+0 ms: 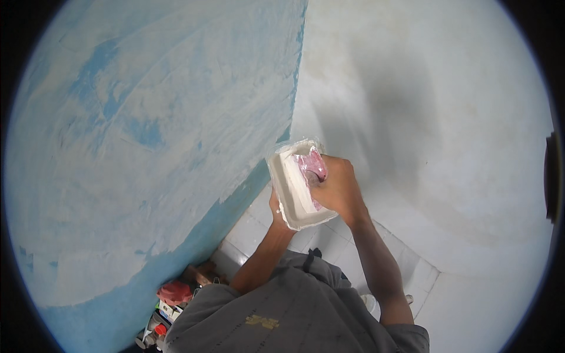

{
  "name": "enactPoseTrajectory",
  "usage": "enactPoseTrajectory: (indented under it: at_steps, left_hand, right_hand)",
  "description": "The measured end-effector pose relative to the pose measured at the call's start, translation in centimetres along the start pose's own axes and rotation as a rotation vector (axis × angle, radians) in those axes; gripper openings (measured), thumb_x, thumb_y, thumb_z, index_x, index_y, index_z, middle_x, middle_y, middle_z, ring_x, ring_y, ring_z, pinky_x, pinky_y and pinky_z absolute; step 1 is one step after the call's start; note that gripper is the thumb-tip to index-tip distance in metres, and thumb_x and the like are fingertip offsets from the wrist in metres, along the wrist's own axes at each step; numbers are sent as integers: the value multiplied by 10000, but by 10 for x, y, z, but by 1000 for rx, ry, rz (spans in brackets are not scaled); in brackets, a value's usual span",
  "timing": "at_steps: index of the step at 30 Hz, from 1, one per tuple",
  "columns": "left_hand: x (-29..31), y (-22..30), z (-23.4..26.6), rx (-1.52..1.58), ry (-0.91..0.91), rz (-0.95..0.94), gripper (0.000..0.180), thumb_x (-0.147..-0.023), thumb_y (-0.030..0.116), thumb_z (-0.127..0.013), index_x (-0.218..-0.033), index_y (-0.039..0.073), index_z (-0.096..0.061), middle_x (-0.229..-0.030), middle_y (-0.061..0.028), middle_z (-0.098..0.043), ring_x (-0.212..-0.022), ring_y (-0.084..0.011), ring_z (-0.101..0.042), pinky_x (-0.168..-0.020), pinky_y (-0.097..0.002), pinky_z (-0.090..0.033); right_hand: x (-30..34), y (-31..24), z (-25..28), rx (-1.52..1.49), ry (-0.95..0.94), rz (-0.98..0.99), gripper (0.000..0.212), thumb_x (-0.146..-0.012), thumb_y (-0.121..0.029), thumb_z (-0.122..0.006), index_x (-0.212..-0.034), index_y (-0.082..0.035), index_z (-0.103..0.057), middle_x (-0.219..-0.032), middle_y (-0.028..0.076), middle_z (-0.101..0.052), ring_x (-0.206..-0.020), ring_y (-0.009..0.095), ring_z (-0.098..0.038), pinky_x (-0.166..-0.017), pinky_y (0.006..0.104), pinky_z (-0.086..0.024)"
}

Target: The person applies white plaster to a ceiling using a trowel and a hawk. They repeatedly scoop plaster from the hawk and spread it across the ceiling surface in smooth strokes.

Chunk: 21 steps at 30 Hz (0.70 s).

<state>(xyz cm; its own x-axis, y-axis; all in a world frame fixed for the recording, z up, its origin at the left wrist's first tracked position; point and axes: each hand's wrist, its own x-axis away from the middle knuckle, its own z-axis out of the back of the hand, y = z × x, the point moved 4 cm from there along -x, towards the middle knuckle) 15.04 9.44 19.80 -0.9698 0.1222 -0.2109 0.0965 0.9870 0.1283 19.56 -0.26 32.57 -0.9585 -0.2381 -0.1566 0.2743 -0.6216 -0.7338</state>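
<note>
My left hand (pixel 275 209) grips a white rectangular plastic tub (pixel 284 206) from its left side and below, most of its fingers hidden by the tub. Whitish paste coats the inside and smears the rim. My right hand (pixel 341 187) is closed round a pink putty scraper (pixel 313 165) streaked with white paste, held inside the tub. A long pale strip along the scraper's left side looks like its paste-covered edge. The tub is held in front of my body, near the corner where two walls meet.
On the left, a blue wall (pixel 147 132) is largely skimmed with whitish filler, bare blue showing low down. A white wall (pixel 471 147) rises on the right. Below lie pale floor tiles (pixel 241 235). Assorted items, including a red cloth-like thing (pixel 175 292), are piled at lower left.
</note>
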Motion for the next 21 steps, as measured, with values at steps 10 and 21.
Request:
enactPoseTrajectory:
  at_steps: [10,21]
  left_hand:
    - [1,-8,-4,28,36,-10,639,-964,524,-439,-1437,96,-402,-1380,-127,-511,-1232,-288,-533,-1046,-454,-437]
    - [2,-14,-6,-87,81,-58,629,-967,507,-446,-1444,101,-389,-1390,-125,-503,-1243,-286,-527,-1051,-460,-437]
  right_hand:
    - [-1,-1,14,20,8,12,191,-691,-48,-652,-863,33,-647,-755,232,-643,-711,415,-633,-666,392,-503]
    - [7,-3,14,6,8,39,161,-707,-32,-618,-849,36,-648,-745,254,-633,-724,437,-631,-666,428,-504]
